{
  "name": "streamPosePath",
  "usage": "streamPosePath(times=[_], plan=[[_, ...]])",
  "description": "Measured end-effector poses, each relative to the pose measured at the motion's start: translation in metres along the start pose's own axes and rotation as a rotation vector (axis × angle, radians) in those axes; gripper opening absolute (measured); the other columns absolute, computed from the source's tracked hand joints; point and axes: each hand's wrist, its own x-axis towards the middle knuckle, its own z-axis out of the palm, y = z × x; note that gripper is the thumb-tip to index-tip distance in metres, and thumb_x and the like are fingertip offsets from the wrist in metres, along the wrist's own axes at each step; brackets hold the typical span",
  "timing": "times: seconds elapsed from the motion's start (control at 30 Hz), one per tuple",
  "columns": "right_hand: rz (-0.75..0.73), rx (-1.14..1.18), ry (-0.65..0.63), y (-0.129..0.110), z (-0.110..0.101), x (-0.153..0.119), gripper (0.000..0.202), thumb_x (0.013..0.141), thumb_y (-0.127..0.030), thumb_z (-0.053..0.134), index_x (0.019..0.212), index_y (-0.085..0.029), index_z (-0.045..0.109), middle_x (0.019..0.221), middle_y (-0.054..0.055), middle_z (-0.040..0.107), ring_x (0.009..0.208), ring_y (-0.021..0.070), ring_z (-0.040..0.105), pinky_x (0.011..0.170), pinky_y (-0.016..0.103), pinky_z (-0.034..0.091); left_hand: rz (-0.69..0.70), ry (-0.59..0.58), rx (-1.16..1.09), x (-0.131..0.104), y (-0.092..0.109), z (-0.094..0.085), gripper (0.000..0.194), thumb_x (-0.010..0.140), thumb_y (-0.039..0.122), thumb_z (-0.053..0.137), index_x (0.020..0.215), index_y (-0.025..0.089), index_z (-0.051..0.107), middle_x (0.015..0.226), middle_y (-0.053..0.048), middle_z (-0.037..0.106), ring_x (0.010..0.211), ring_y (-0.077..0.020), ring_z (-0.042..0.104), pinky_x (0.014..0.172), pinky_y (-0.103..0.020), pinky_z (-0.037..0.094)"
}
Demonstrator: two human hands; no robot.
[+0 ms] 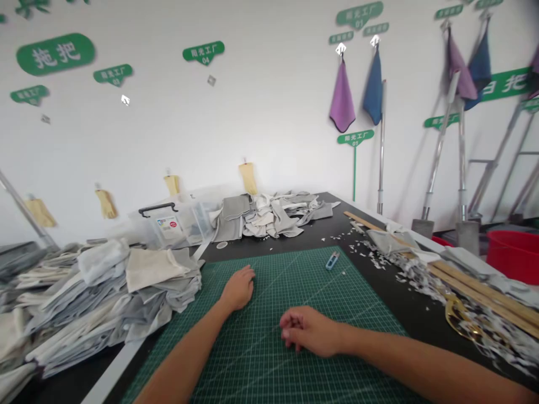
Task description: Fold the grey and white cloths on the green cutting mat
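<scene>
My left hand [238, 287] rests on the green cutting mat [269, 269], fingers stretched forward and lying on its gridded surface. It holds nothing that I can see. To its right, my right hand [310, 331] is over the mat with fingers loosely curled and a gap at the thumb; no object shows in it. Blue-handled thread snips [332, 260] lie near the mat's far right corner, apart from both hands. Left of my left hand, stacks of grey and cream cloth pieces [155, 269] reach the mat's left edge.
Beyond the mat lies a heap of grey and white cloth [273, 216], beside a clear plastic box [168, 227]. White scraps [415, 280], wooden strips [484, 292] and gold-handled scissors [457, 320] cover the right side. A red bucket [514, 255] stands past the table.
</scene>
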Motion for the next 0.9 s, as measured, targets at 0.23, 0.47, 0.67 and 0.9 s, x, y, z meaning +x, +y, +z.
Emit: streamPosePath(times=[0.23,0.47,0.67,0.9], plan=[[-0.214,-0.447,0.137,-0.004,-0.029,0.060,0.023,0.083,-0.030,0.049,0.098,-0.017,0.060,0.090,0.005,0.065,0.078,0.0140,0.060,0.069,0.024,0.047,-0.230,0.028,-0.105,0.053,-0.006,0.032,0.029,0.086,0.024,0.039,0.106,0.016,0.058,0.118,-0.008,0.058,0.113,-0.0174,0.050,0.099,-0.030,0.033],[-0.362,-0.842,0.142,0.001,-0.066,0.130,0.027,0.080,-0.027,0.052,0.104,-0.016,0.058,0.104,0.007,0.062,0.100,0.0199,0.054,0.098,0.038,0.033,-0.300,0.025,-0.091,0.108,-0.034,0.052,0.029,0.086,0.026,0.040,0.106,0.018,0.059,0.112,-0.008,0.061,0.106,-0.0158,0.053,0.094,-0.026,0.035],[-0.390,-0.893,0.118,0.006,-0.083,0.150,0.025,0.082,-0.030,0.050,0.101,-0.016,0.059,0.112,0.008,0.059,0.106,0.0202,0.050,0.099,0.035,0.032,-0.425,0.040,-0.014,0.161,-0.074,0.075,0.027,0.084,0.028,0.042,0.098,0.018,0.063,0.112,-0.010,0.059,0.111,-0.0187,0.049,0.095,-0.030,0.033],[-0.373,-0.888,0.114,0.007,-0.088,0.152,0.024,0.081,-0.032,0.050,0.096,-0.016,0.060,0.111,0.006,0.060,0.105,0.0182,0.051,0.099,0.033,0.031,-0.589,0.143,0.112,0.208,-0.112,0.089,0.033,0.083,0.036,0.042,0.096,0.015,0.064,0.127,-0.016,0.046,0.122,-0.0290,0.039,0.095,-0.041,0.033]])
